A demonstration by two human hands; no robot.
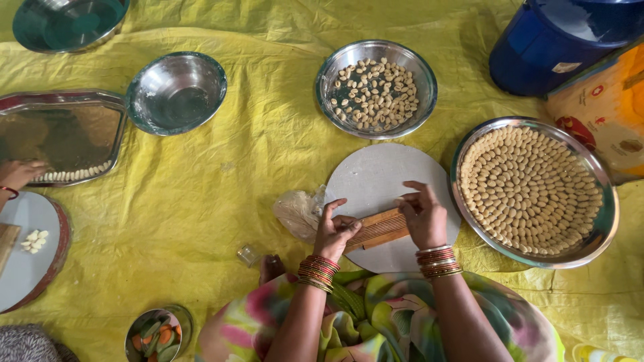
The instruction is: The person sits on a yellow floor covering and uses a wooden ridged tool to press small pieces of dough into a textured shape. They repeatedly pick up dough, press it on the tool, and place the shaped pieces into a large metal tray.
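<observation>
While you sit over the round grey board (376, 177), the ridged wooden paddle (379, 228) lies slantwise across its near edge, between your two hands. It looks stiff and light, a thing you can steady by its ends without strain, and its grooved face should give your fingers good purchase; the dough worked against it would be the soft, easily squashed part, so light pressure seems wise. Your left hand (333, 231) is curled over the paddle's lower left end, fingers bent and thumb raised, pressing on the ridges; whether a bit of dough sits beneath those fingers cannot be told. Your right hand (424, 216) is half closed on the upper right end, fingertips folded over the edge and holding it in place. Just left of the board lies a crumpled clear plastic bag (298, 211). To your right, touching the board's rim, a wide steel tray (600, 228) holds shaped pale pieces packed in tight rings. Beyond the board, a steel bowl (422, 77) carries loose small dough bits. An empty steel bowl (176, 92) stands farther left, and another person's hand (19, 174) rests at a rectangular tray (67, 134) at the far left edge.
</observation>
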